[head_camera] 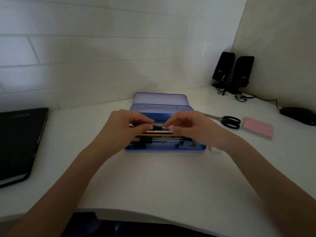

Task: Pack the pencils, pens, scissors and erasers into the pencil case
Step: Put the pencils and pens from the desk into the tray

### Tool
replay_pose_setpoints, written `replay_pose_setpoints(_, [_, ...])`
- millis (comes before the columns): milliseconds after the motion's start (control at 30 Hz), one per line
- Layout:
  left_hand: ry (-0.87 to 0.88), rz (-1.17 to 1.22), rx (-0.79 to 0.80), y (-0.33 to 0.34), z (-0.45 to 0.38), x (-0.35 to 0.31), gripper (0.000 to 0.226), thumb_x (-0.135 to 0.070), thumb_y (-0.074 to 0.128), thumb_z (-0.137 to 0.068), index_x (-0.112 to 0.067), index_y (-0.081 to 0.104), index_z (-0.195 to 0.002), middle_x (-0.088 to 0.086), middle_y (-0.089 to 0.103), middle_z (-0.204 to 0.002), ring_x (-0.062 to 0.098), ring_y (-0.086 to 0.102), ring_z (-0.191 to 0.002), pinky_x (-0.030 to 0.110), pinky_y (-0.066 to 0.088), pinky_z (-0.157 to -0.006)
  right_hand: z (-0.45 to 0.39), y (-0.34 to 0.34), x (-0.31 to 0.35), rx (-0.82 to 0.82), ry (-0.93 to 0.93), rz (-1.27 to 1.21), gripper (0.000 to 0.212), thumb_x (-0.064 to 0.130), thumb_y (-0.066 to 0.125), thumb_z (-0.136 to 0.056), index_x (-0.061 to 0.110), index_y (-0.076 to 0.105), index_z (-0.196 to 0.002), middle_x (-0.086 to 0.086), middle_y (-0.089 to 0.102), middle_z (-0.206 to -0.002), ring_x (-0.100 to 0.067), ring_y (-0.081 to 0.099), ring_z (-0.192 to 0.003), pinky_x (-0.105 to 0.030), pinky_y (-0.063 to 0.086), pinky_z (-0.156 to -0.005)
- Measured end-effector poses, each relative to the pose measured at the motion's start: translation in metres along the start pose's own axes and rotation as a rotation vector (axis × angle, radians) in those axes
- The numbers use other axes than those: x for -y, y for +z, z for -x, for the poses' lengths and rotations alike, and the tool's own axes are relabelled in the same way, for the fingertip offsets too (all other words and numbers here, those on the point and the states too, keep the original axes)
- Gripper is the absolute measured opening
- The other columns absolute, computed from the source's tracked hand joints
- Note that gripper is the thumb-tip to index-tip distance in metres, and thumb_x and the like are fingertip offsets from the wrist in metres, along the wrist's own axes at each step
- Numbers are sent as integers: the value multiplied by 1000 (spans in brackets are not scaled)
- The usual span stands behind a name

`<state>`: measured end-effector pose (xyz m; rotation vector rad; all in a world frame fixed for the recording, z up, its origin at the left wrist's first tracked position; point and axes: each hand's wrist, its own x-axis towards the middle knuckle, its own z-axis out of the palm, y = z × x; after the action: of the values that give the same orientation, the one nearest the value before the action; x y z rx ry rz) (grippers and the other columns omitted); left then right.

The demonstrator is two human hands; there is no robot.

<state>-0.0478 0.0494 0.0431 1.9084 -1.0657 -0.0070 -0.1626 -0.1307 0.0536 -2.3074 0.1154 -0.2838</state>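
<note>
Scissors left to pack

Pens and pencils (160,140) lie side by side in my blue pencil case (165,148) on the white worktop (153,182). My left hand (125,124) and right hand (188,125) both pinch a small dark thing (158,127) over the case. I cannot tell what it is. The case looks hard and shiny, with round corners and an open lid. The scissors (225,120) wait outside, to the right. They have black loop handles and thin metal blades.

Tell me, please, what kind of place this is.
Probably a home or office desk in a room corner: a white desk holds two black speakers, a computer mouse and a closed laptop.
</note>
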Motion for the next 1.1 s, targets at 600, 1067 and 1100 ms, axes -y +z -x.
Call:
replay_pose_setpoints(600, [78, -198, 110, -1, 14, 26, 9, -25, 81, -67, -31, 75, -65, -17, 64, -87, 1, 56, -88, 3, 38, -69, 3, 9, -6, 143, 21, 168, 3, 16, 75, -76, 14, 74, -77, 10, 67, -70, 6, 55, -54, -6, 41, -54])
replay_pose_setpoints(1067, [134, -347, 459, 6, 15, 40, 86, -87, 42, -59, -49, 33, -136, -25, 24, -144, -8, 15, -136, 12, 7, -110, -8, -30, -40, -329, 132, 332, 17, 26, 58, -90, 25, 71, -102, 9, 68, -93, -3, 55, -74, -10, 38, -62])
replay_pose_setpoints(1100, [144, -376, 486, 8, 14, 42, 88, -89, 32, -59, -48, 30, -137, -22, 21, -147, -6, 11, -138, 14, 5, -111, -9, -30, -46, -353, 136, 349, 23, 24, 55, -92, 26, 66, -112, 5, 66, -106, -6, 56, -81, -13, 40, -67])
